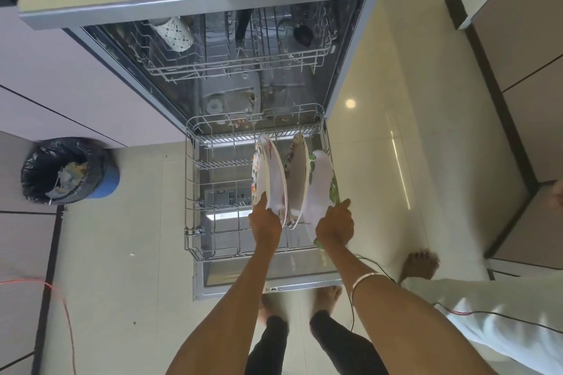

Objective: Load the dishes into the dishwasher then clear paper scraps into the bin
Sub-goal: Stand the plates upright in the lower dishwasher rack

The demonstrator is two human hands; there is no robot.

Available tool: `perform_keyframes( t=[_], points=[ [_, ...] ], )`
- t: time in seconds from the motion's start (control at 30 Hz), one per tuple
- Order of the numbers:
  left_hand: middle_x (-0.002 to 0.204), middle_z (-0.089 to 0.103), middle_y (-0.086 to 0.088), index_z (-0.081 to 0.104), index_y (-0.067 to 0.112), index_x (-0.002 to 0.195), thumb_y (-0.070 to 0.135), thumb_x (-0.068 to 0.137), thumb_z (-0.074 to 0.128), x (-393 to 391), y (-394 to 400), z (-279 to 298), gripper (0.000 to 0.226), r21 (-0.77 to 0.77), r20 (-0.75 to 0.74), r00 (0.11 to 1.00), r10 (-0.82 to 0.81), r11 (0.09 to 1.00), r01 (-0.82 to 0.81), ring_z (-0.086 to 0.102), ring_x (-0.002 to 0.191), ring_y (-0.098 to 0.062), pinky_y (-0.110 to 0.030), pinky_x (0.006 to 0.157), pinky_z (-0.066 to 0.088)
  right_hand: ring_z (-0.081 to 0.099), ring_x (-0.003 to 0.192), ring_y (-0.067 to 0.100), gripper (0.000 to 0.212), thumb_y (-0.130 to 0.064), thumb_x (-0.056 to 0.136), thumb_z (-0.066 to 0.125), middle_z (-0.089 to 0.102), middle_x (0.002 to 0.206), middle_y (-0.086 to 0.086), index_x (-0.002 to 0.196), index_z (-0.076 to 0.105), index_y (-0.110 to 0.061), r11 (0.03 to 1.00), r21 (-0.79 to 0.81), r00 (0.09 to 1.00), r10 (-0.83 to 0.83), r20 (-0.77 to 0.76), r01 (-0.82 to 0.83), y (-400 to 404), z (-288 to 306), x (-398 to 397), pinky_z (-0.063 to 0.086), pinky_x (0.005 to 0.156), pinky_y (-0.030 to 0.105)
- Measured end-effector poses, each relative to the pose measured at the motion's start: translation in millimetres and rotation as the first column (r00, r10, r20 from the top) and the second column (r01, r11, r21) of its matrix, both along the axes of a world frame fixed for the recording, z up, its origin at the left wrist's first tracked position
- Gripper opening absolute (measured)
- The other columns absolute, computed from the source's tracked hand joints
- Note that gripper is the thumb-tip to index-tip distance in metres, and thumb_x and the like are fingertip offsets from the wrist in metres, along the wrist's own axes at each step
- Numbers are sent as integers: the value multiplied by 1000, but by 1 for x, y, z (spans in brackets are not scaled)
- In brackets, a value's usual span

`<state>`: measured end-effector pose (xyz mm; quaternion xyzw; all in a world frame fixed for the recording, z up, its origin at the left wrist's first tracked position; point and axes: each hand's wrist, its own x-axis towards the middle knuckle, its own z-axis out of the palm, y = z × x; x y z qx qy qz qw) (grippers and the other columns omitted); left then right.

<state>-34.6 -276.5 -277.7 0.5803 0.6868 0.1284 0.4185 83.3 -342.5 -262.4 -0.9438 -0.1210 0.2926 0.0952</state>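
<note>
Plates [275, 179] upright in rack [195, 192], both hands [265, 222] gripping rims.

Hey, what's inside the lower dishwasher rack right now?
Three plates stand on edge in the lower rack: the left plate, the middle plate, the right plate. Both hands grip plates. The plates hide the rack beneath them.

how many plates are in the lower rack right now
3, all upright on the lower rack's right side: the left plate in the left hand, the middle plate, the right plate in the right hand.
</note>
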Motion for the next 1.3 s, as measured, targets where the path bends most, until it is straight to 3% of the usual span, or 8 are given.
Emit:
perform_keyframes(
  t=[0.17,0.33,0.43,0.63,0.87,0.97,1.17,1.3],
  points=[
    [112,72,-14,60,13,133,-7,93,54,-3,1,-19,44,61,5,1000,20,998,-20,72,91,-31,-53,73,60,59,112,38,38,-11,97,55,58,125,20,133,42,-5,997,63,999,35,40,-37,4,-6,15,48,94,41],
    [111,73,-9,64,15,130,-10,87,62,-1,4,-26,49,97,9,1000,29,995,-30,74,89,-25,-40,70,61,62,101,36,22,-14,103,44,67,110,18,121,54,-7,954,170,965,223,140,-245,23,-7,42,48,86,39],
    [110,73,-10,62,16,132,-10,88,61,2,7,-29,50,112,4,999,34,993,-34,73,89,-25,-45,72,60,60,101,34,20,-17,103,43,66,107,16,113,58,-7,942,165,954,275,117,-292,41,-9,64,46,85,39],
    [114,72,-13,56,14,138,-5,94,54,6,1,-30,48,98,5,999,50,994,-50,71,99,-28,-51,82,57,64,88,37,27,-21,102,45,68,92,20,87,62,-5,951,296,996,90,0,-86,40,-19,88,40,67,32],
    [137,57,-16,41,6,147,2,98,52,-2,-11,-14,51,-13,-40,999,27,1000,-27,58,121,-36,-52,98,47,60,109,40,40,-25,103,44,61,121,21,132,42,1,958,284,992,70,-103,-38,26,-8,64,50,89,46],
    [136,58,-16,39,10,148,-2,93,59,-15,-21,-16,60,-12,-40,999,-23,1000,23,59,119,-38,-55,94,50,56,119,40,59,-23,101,47,52,136,21,150,22,-1,963,265,994,68,-85,-43,12,-9,53,47,97,48],
    [126,64,-18,48,6,137,-7,88,61,-55,-43,-28,52,2,-54,998,-42,999,43,67,105,-39,-51,77,60,48,129,41,76,-26,99,51,34,153,19,155,4,-8,955,295,999,12,-35,-1,-12,-4,23,48,100,53],
    [126,64,-18,51,2,134,-2,91,59,-85,-61,-35,43,-41,-73,992,-104,994,101,63,113,-37,-51,92,54,44,128,39,70,-18,94,56,38,146,21,153,18,-6,933,357,998,7,66,-30,-33,-8,-1,46,102,53]
  ],
)
